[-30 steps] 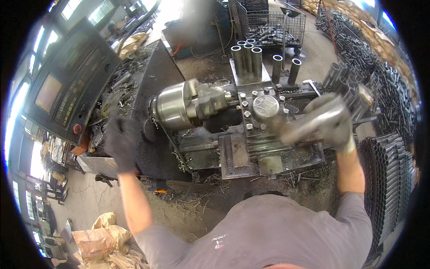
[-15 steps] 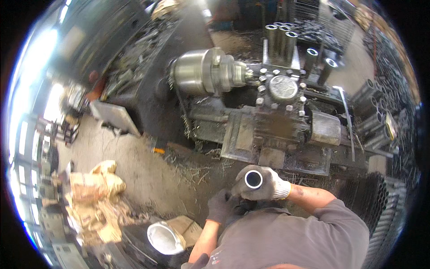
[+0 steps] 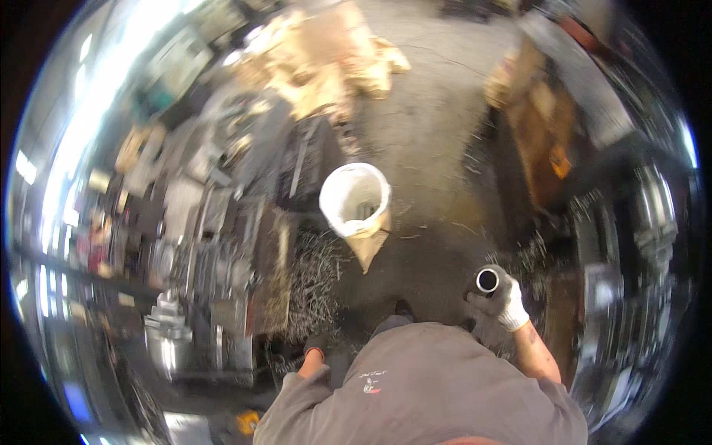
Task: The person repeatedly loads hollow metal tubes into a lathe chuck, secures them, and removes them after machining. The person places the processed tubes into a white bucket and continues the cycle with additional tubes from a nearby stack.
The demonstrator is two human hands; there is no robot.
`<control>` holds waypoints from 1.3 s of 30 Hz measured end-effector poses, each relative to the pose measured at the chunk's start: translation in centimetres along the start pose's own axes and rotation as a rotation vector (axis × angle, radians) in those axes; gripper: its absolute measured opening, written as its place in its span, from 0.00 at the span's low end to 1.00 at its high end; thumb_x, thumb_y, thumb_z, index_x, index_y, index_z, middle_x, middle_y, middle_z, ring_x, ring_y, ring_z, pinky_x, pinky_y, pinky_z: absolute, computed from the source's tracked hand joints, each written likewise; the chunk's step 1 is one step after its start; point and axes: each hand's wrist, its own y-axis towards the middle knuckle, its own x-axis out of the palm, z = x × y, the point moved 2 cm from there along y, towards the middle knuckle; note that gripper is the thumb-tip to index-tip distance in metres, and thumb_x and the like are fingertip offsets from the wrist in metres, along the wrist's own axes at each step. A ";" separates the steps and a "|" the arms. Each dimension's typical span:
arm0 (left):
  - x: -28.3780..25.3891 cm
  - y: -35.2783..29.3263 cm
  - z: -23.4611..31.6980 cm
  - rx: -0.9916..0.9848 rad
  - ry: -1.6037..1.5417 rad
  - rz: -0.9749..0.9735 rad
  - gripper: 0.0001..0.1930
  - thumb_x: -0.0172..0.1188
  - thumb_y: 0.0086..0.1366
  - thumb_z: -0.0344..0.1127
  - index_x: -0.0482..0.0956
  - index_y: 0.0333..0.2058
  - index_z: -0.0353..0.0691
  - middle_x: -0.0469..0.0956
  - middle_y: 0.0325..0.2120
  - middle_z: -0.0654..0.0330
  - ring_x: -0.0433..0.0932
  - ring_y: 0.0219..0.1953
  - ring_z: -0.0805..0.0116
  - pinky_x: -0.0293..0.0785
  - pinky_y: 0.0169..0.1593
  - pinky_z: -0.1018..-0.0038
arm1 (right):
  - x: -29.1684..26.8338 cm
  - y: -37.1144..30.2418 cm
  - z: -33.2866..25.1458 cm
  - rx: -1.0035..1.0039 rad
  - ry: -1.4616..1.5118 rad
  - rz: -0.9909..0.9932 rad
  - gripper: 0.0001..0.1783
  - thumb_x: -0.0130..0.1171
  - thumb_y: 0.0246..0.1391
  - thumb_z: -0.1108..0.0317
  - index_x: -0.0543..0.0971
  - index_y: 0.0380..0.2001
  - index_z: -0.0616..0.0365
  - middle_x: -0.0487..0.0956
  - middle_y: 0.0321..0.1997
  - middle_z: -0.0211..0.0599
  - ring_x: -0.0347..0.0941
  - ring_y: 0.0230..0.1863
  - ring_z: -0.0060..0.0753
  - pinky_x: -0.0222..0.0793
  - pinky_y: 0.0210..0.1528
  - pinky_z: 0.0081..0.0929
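Note:
My right hand [image 3: 506, 298], in a grey-palmed glove with a white cuff, is closed around a short metal tube [image 3: 487, 279]. The tube's round end faces up, showing a bright rim and a dark bore. Down at my left side is my left hand [image 3: 315, 343] in a dark glove; its fingers are too small and smeared to make out. Ahead of me on the floor stands a white bucket [image 3: 337, 185], with something dark inside it and a brown paper piece [image 3: 368, 248] against its near side.
Curly metal shavings [image 3: 315, 289] are heaped left of my feet, beside a machine with a stepped metal chuck [image 3: 169, 326]. Another machine's bright chuck [image 3: 656, 204] is at the right. Crumpled tan sacks [image 3: 326, 55] lie farther ahead on the concrete floor.
My view has turned left, away from the lathe, so the bucket is now ahead. My left hand has come away from near the tube to my side; the right still grips it.

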 end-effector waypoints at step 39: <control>-6.1 -13.2 0.6 -0.605 -1.359 0.674 0.22 0.56 0.75 0.54 0.83 0.52 0.42 0.86 0.50 0.48 0.82 0.53 0.38 0.77 0.54 0.53 | 53.3 32.8 -49.7 -1.410 0.346 -1.498 0.16 0.74 0.53 0.67 0.87 0.45 0.60 0.88 0.38 0.47 0.88 0.36 0.44 0.84 0.39 0.36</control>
